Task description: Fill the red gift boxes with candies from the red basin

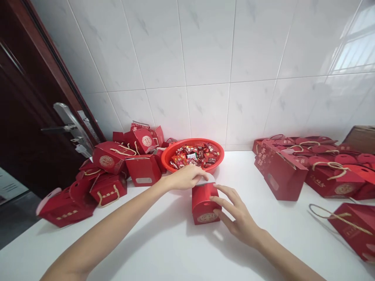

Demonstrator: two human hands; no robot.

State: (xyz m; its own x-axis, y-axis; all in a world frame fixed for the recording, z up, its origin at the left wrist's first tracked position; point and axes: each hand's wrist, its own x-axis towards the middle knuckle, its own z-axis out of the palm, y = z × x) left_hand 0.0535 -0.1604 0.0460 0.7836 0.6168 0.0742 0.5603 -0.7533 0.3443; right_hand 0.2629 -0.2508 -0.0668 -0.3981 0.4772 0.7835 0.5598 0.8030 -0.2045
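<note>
A small red gift box (205,203) with a gold round emblem on its front stands on the white table in front of me. My left hand (187,177) reaches over its back, fingertips closed on the raised pale flap (207,180). From the right side my right hand (234,214) grips the box, its fingers at the top and side and the thumb near the front corner. Just behind is a red plastic basket (165,158) filled with wrapped candies (196,155). The inside of the box is hidden from me.
Several red gift boxes (108,160) with rope handles are piled at the left. More boxes (334,179) crowd the right, one tall open box (281,171) nearest the basket. A tiled wall (205,58) bounds the table (158,249) behind; a dark door (29,97) stands left.
</note>
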